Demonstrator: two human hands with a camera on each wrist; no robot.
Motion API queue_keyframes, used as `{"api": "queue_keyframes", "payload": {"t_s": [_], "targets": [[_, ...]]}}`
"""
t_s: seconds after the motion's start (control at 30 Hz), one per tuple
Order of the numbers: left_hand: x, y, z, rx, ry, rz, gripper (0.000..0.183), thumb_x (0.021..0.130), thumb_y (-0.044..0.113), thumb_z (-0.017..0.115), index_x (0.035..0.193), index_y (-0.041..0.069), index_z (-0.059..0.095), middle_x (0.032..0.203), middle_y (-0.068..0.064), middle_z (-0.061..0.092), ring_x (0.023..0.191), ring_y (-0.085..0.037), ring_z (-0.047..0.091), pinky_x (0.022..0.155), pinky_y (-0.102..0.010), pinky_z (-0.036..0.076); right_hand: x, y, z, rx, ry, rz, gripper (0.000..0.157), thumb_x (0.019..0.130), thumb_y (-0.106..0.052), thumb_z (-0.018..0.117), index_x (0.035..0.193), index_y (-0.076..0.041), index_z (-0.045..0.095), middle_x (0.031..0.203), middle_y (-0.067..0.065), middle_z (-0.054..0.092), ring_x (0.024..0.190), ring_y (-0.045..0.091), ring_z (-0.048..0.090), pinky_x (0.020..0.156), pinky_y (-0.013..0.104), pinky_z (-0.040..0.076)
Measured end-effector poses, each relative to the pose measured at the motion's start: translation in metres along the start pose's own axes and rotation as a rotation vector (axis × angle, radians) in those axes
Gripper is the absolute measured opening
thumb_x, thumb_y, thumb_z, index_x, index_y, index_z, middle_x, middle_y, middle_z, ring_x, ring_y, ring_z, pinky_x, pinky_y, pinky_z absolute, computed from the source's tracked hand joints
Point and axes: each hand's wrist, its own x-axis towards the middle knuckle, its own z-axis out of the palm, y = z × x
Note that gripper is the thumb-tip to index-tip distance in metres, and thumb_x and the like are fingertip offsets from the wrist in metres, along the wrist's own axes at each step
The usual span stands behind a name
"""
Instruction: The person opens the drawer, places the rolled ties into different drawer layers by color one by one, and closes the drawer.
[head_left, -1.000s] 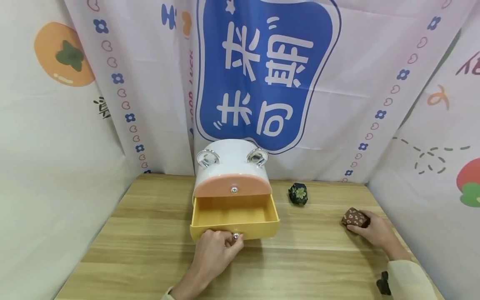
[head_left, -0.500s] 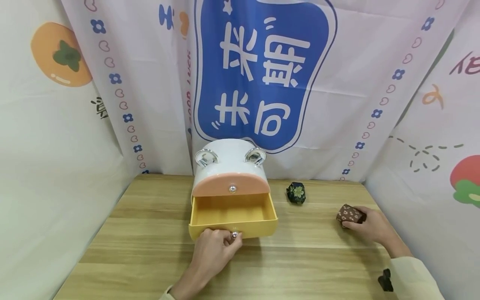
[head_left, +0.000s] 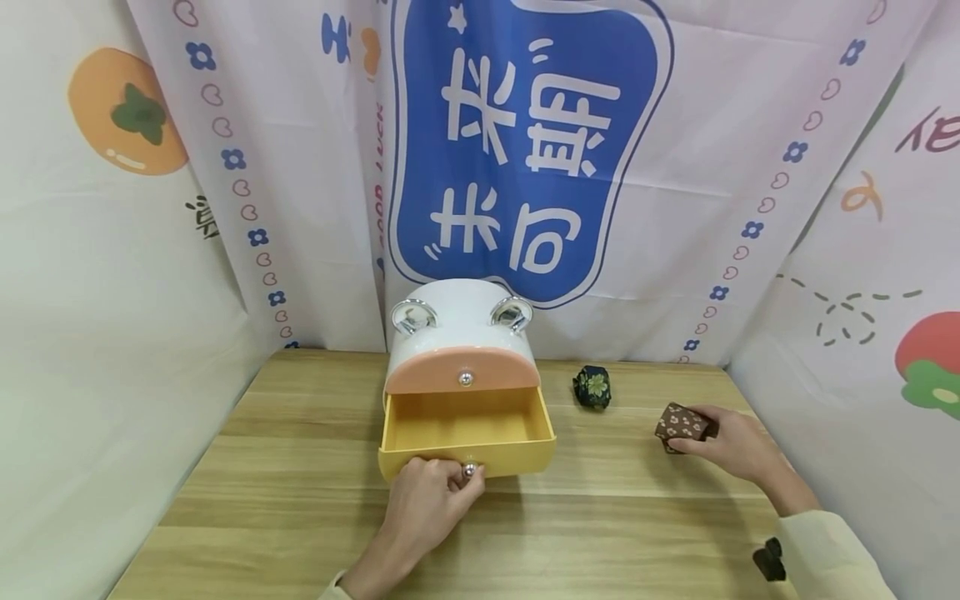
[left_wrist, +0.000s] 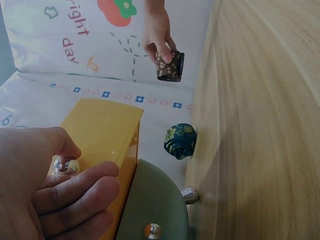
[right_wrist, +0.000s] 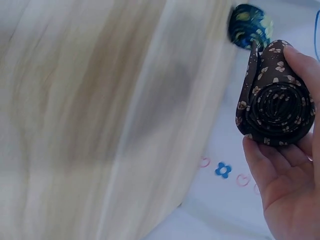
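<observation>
My left hand (head_left: 427, 508) pinches the round silver knob (head_left: 469, 470) of a yellow drawer (head_left: 517, 458), which stands pulled out with its bare inside showing. The drawer belongs to a small white cabinet (head_left: 459, 321) with a peach upper front. At the right, my right hand (head_left: 738, 450) holds a brown rolled-up necktie (head_left: 681, 427) with small flowers, above the table. Its coiled end and a loose flap face the right wrist view, fingers and thumb round the roll (right_wrist: 277, 107). A dark green-blue flowered rolled necktie (head_left: 593, 388) lies right of the cabinet.
The wooden table (head_left: 285, 467) backs onto a printed cloth (head_left: 645, 275), with more cloth at both sides. Below the yellow drawer, a green front (left_wrist: 155, 200) shows in the left wrist view. A small black piece (head_left: 769, 560) sits beside the right sleeve (head_left: 828, 554).
My right hand has moved left with the brown rolled necktie, away from the right side and slightly farther back. My left hand stays on the knob, and the drawer keeps its position.
</observation>
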Motion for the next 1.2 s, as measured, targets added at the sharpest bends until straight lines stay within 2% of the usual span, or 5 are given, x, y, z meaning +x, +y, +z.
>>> {"api": "queue_keyframes", "payload": {"t_s": [0.27,0.43,0.63,1.0,1.2], "targets": [[0.0,0.001,0.0,-0.003,-0.009,-0.006,0.046,0.089,0.034,0.078,0.05,0.033,0.054,0.043,0.026,0.035,0.043,0.013,0.029,0.042,-0.013,0.027,0.005,-0.027,-0.007,0.08,-0.015,-0.094,0.076,0.083,-0.051,0.087,0.134,0.001,0.068,0.108,0.015,0.077,0.087,0.016,0.065,0.072,0.029,0.05],[0.0,0.001,0.0,-0.017,-0.019,-0.012,0.046,0.089,0.034,0.078,0.05,0.031,0.055,0.043,0.025,0.036,0.042,0.013,0.029,0.042,-0.013,0.027,0.008,-0.043,-0.013,0.11,-0.047,-0.135,0.074,0.083,-0.05,0.087,0.136,-0.002,0.067,0.109,0.011,0.077,0.088,0.013,0.066,0.074,0.028,0.053],[0.0,0.0,0.0,-0.018,-0.004,0.004,0.046,0.089,0.033,0.079,0.05,0.033,0.054,0.044,0.026,0.035,0.043,0.013,0.029,0.042,-0.013,0.028,0.013,-0.067,-0.022,0.156,-0.086,-0.194,0.074,0.083,-0.047,0.088,0.136,0.0,0.066,0.108,0.009,0.076,0.087,0.009,0.066,0.074,0.026,0.056],[0.0,0.0,0.0,-0.009,0.002,0.006,0.047,0.089,0.034,0.079,0.05,0.033,0.053,0.044,0.026,0.034,0.043,0.013,0.029,0.042,-0.014,0.027,0.023,-0.104,-0.032,0.156,-0.121,-0.268,0.078,0.081,-0.051,0.088,0.139,-0.005,0.065,0.109,0.006,0.075,0.088,0.012,0.066,0.075,0.028,0.055],[0.0,0.0,0.0,-0.011,0.003,0.005,0.047,0.089,0.034,0.079,0.05,0.034,0.053,0.044,0.026,0.033,0.044,0.013,0.03,0.043,-0.013,0.028,0.029,-0.127,-0.039,0.16,-0.173,-0.289,0.075,0.081,-0.054,0.087,0.139,-0.01,0.066,0.11,0.002,0.075,0.09,0.011,0.066,0.077,0.028,0.056]]}}
